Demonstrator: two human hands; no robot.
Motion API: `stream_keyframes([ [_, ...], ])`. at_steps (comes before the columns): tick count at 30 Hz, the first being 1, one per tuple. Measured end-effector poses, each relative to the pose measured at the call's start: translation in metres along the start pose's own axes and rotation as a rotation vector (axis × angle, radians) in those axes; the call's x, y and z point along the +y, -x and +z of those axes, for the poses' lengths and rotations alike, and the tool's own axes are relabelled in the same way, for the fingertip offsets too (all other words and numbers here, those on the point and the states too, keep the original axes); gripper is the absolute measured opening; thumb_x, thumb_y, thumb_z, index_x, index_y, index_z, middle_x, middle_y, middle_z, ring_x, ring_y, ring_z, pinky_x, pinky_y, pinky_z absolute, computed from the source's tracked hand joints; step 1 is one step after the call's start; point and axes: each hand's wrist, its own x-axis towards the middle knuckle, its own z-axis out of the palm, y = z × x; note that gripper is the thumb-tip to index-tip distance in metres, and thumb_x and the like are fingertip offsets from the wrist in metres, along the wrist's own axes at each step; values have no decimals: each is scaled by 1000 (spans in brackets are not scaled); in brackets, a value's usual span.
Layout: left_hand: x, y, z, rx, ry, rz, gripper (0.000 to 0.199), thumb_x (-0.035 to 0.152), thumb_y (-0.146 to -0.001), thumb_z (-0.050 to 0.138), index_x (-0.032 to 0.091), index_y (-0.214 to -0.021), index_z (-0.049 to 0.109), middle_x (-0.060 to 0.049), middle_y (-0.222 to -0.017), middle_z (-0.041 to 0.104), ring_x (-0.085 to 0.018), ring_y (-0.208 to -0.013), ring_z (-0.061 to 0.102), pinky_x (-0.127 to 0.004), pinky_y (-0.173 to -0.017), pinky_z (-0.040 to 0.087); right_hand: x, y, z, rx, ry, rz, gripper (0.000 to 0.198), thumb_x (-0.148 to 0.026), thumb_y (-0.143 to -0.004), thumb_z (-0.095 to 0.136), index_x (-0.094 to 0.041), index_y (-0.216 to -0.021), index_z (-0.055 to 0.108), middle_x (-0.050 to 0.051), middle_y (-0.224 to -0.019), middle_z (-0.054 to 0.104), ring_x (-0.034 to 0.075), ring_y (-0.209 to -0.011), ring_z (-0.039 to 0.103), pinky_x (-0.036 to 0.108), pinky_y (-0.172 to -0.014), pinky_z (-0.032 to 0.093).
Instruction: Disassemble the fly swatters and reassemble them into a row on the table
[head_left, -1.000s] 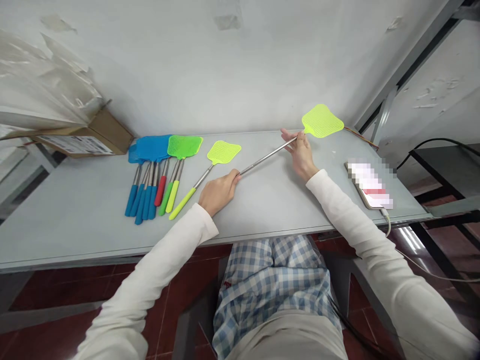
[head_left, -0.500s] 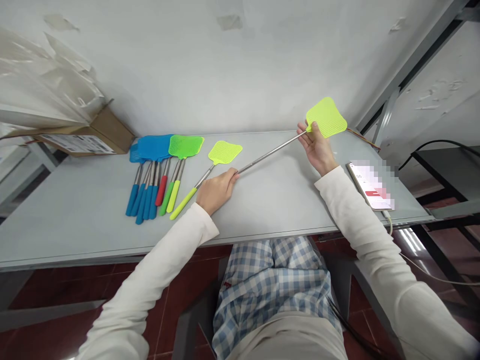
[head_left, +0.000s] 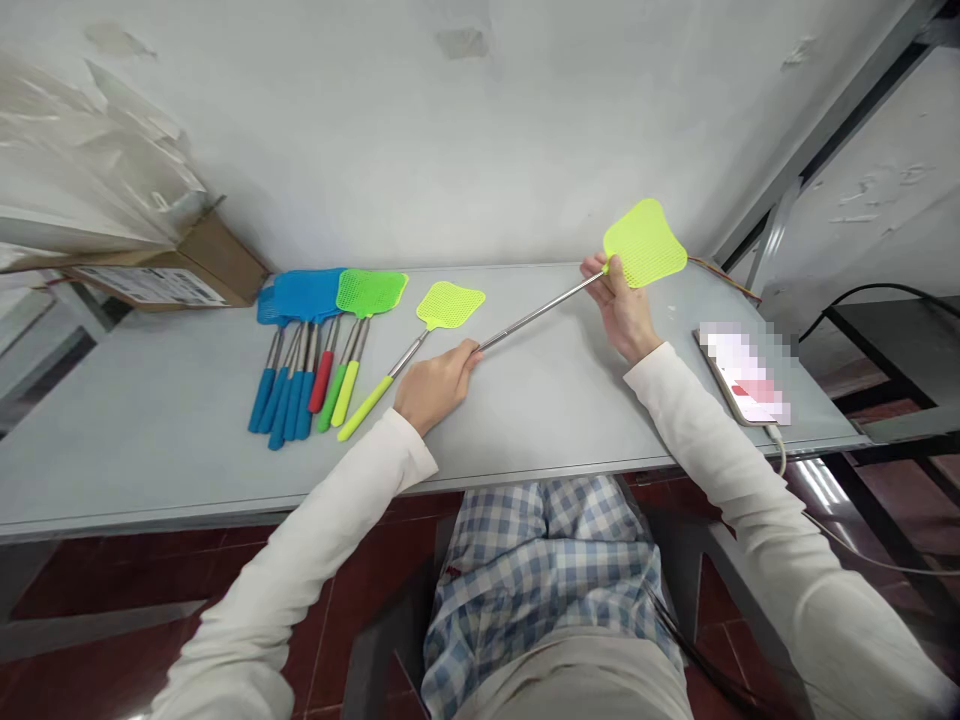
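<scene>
A yellow fly swatter (head_left: 645, 243) with an extended metal telescopic rod is held slantwise between both hands, above the table. My left hand (head_left: 436, 386) is closed around its lower end, which hides the handle. With thumb and fingers, my right hand (head_left: 624, 312) grips the rod just below the mesh head. Beside my left hand lies a second yellow fly swatter (head_left: 450, 304), its rod shorter. Farther left, blue fly swatters (head_left: 307, 294) lie overlapping with a green fly swatter (head_left: 371, 291); red, green and yellow handles show among the blue ones.
A grey table (head_left: 150, 420) stands against the white wall. At its left back is a cardboard box (head_left: 217, 260) with plastic wrapping (head_left: 97, 150) above. On the right lies a phone (head_left: 742, 375) with a white cable (head_left: 781, 452) plugged in.
My right hand and the swatter's head have moved slightly left and down, toward my left hand. The rod between the hands looks a little shorter. My left hand has barely moved.
</scene>
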Motion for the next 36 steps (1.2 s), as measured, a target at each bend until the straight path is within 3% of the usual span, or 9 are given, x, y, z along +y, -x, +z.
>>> stream_keyframes([
  [10,28,-10,-6,25,69,-24,39,36,-106,25,18,-117,57,-10,-91,75,-24,-81,71,-30,-60,34,15,44,50,-174,-23,82,57,-72,-76,66,-22,-103,68,7,-115,74,25,-127,62,42,-112,47],
  [16,29,-13,-8,45,91,-28,40,40,-106,25,18,-115,57,-9,-88,74,-24,-82,71,-29,-60,35,8,46,47,-229,-51,97,56,-72,-81,61,-24,-109,68,6,-119,73,25,-129,60,43,-114,45],
  [22,35,-15,-8,23,88,-35,42,42,-106,22,19,-116,55,-9,-96,74,-25,-85,71,-29,-60,35,12,56,52,-397,-6,131,51,-67,-82,65,-24,-110,69,7,-115,74,24,-121,65,43,-110,48],
  [28,40,-16,-8,-1,71,-36,42,42,-106,21,19,-118,54,-9,-105,75,-25,-90,71,-30,-61,36,6,57,52,-336,44,155,56,-75,-86,50,-23,-96,68,8,-112,75,24,-116,67,43,-103,53],
  [36,42,-13,-2,-61,-29,-47,45,43,-106,16,19,-119,52,-10,-102,74,-27,-88,72,-31,-61,38,7,58,49,-344,37,122,54,-76,-84,51,-22,-83,60,7,-97,77,21,-104,72,40,-98,54],
])
